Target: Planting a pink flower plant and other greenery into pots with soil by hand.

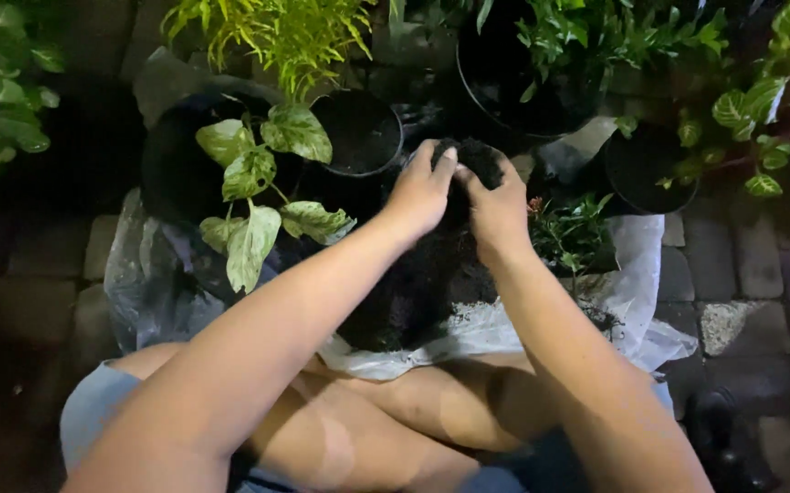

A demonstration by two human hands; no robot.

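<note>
Where the two hands meet, just above the middle of the view, a dark clump of soil [479, 161] sits cupped between them: the left hand [420, 192] closes on it from nine o'clock, the right hand [497, 208] from three o'clock, fingers curled together around the lump and thumbs on top. It looks loose, crumbly and probably damp, so it should handle as a soft, light mass that sheds grains if squeezed or tipped; a scooping hold from below with both palms seems surest.

At six o'clock of the clump lies a heap of the same black soil [418, 292] on a crinkled, pale plastic sheet [637, 274], thin and glossy. At ten o'clock stands a small round black pot [358, 132], matte-rimmed and filled dark. Toward nine o'clock a plant with broad, cream-mottled green leaves [253, 196] rises from a larger black pot. At three o'clock a small fine-leaved seedling [570, 233] rests on the sheet, with another black pot [646, 173] beyond it. Grey paving stones [732, 256] surround everything.
</note>
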